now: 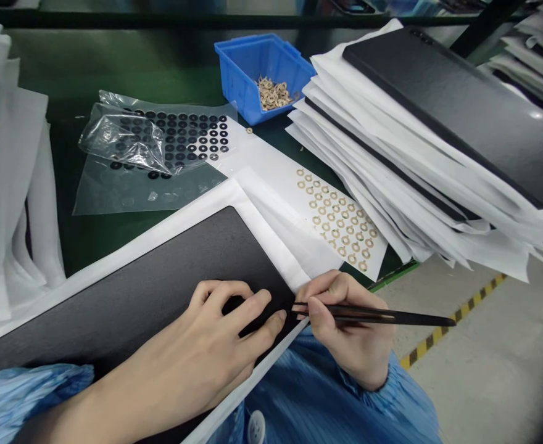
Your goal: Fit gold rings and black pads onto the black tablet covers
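Observation:
A black flat panel (pixel 169 277) with rounded corners lies on white wrapping sheet (pixel 257 216) in front of me. My left hand (pixel 225 333) rests on the panel, fingers bent and apart, with the fingertips against its surface near the right end. Black tweezers (pixel 392 316) are pinched in my right hand (pixel 350 320), their handle end pointing right. The tips reach the panel's right corner, close to my left index finger. Whatever lies at the tips is too small to make out.
Behind the panel lie a clear sheet of black rings (pixel 174 132) and a white sheet of gold-coloured rings (pixel 340 225). A blue bin (pixel 239 80) holds many loose ring pieces. Wrapped panels are stacked at right (pixel 438 117); white sheets (pixel 12 185) stand at left.

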`<state>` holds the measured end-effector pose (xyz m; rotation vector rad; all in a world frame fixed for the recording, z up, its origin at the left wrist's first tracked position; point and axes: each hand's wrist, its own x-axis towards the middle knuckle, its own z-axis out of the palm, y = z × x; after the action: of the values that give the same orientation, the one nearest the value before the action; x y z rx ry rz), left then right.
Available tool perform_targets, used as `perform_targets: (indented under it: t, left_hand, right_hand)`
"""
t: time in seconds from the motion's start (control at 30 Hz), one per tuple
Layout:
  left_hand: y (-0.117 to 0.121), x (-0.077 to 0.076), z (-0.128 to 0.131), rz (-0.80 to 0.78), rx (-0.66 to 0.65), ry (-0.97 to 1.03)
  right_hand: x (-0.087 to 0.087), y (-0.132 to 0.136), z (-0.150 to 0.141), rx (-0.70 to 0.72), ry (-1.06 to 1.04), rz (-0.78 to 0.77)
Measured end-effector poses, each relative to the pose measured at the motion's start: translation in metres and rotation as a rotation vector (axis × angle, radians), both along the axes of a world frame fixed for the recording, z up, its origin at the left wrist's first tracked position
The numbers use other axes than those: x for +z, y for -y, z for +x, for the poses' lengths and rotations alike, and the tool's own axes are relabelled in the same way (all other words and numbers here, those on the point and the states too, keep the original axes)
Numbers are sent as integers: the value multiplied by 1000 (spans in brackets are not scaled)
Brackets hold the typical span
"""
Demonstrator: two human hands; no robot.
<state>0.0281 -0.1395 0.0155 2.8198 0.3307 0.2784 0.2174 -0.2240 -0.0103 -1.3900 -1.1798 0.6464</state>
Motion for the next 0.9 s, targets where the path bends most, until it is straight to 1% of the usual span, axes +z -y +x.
perform_targets:
  t: [0.37, 0.57, 0.77, 0.9]
  left_hand:
    - [0, 1, -1, 12, -6, -4]
    - [0, 1, -1, 11, -3, -6]
    - [1, 0, -2, 26, -7, -8]
    - [1, 0, -2, 23, -7, -12]
  right_hand:
    - [-3, 1, 2, 42, -56, -2]
    - [-2, 0, 7, 64, -136, 15]
    - [-2, 0, 7, 57, -30, 39]
    - [-2, 0, 7, 67, -3, 51]
